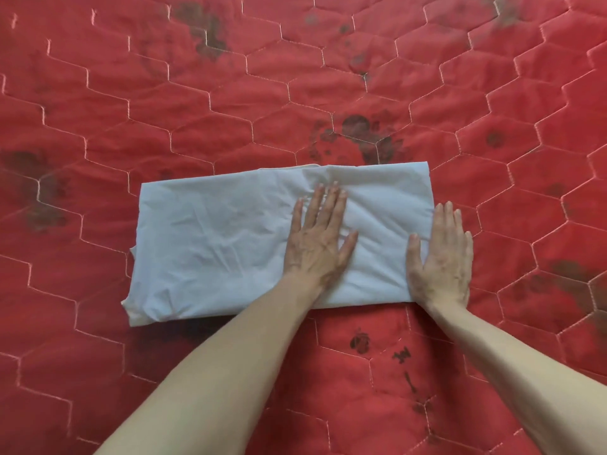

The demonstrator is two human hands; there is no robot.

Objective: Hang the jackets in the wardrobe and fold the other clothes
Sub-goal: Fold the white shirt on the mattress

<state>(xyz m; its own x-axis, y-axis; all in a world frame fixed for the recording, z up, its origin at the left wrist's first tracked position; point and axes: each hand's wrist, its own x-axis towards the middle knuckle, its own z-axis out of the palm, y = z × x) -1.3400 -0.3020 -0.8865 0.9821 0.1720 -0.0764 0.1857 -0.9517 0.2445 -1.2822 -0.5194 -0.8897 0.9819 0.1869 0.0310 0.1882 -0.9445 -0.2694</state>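
Forearms reach in from six o'clock; left hand [318,238] lies flat on the cloth [230,238], fingers straight, pressing; right hand [441,257] is flat too, at the cloth's three o'clock edge, half on the quilt [328,77]; cloth sits folded mid-quilt; best to smooth outward from centre, square the ragged nine o'clock end, then fold.

A pale blue-white garment [230,238], folded into a wrinkled rectangle, lies flat on the bed, its left edge uneven with layers showing.
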